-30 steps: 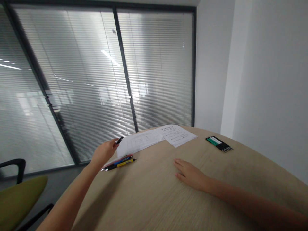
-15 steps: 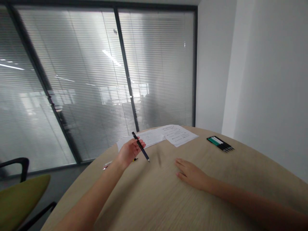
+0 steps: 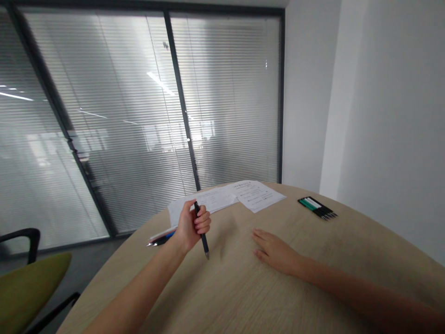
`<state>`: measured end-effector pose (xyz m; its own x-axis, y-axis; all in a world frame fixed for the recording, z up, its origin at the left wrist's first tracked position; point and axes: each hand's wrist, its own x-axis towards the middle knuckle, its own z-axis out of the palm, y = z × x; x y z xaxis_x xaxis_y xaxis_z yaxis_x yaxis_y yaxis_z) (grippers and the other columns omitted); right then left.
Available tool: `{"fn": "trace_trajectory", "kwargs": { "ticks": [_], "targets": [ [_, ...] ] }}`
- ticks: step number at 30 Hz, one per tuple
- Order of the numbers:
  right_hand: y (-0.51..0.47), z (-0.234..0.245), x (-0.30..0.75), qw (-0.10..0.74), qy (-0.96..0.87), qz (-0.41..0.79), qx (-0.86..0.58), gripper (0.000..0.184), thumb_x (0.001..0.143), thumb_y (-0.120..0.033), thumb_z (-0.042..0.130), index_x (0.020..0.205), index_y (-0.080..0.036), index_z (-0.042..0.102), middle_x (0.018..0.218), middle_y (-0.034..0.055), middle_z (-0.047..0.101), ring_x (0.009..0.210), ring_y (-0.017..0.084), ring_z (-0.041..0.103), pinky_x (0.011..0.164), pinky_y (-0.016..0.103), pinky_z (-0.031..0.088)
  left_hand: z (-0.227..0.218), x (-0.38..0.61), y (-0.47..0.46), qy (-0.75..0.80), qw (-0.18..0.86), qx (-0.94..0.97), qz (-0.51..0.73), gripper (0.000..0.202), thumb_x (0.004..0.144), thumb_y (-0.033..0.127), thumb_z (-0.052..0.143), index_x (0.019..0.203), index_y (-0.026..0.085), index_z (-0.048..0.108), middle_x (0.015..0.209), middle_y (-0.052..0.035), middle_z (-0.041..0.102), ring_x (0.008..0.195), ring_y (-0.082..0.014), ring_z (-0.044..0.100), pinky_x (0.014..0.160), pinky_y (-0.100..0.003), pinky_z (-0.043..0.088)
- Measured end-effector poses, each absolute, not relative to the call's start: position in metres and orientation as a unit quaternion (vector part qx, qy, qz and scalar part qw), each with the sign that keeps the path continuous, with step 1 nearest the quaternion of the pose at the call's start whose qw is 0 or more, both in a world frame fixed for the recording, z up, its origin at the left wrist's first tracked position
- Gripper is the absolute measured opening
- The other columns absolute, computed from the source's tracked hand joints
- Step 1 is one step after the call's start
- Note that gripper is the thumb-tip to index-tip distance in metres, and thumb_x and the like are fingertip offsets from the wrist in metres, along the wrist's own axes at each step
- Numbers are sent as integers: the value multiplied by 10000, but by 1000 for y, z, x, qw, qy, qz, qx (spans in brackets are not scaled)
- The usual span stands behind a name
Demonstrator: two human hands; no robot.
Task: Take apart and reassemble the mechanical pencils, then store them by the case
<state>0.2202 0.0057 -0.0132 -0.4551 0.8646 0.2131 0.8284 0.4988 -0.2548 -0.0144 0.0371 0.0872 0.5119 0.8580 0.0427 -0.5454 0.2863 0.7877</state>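
Note:
A dark pen [image 3: 204, 243] is wrapped in the fingers of my left hand [image 3: 192, 225], raised over the table. Its metal tip points down toward me and its top end sticks out by my thumb. My right hand [image 3: 274, 250] lies palm down on the wood with its fingers stretched out, holding nothing. Beside my left wrist, partly hidden by it, lie several pens [image 3: 162, 240], one of them blue. To the right of my right hand, a row of pens [image 3: 317, 208] in black, green and white lies side by side.
Printed paper sheets [image 3: 262, 195] overlap along the far side of the round wooden table [image 3: 243, 297]. Behind it stands a glass partition with blinds [image 3: 236, 102], and a white wall [image 3: 392, 116] rises on the right. A green chair [image 3: 33, 287] is at the left.
My left hand has turned and closed from a loose fingertip hold into a fist around the pen. The pen now stands steeper and lower. My right hand stays in place.

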Motion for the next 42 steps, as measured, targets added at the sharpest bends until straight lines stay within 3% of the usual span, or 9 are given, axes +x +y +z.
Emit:
{"fn": "trace_trajectory", "kwargs": {
  "ticks": [7,42],
  "targets": [
    [5,-12,220,160,-852,55,-495,519,787,-328,356,1217,-41,397,1292,146,348,1190,206,301,997,322,221,88,-15,34,196,773,396,455,278,686,312,371,450,168,340,396,89,143,314,-41,106,256,-132,200],
    [7,-15,222,166,-854,49,-491,519,789,-333,351,1213,-38,398,1295,146,340,1187,201,307,995,327,225,89,-15,37,186,791,357,460,346,763,366,346,488,159,375,415,91,141,299,-40,139,243,-124,223]
  ]
}}
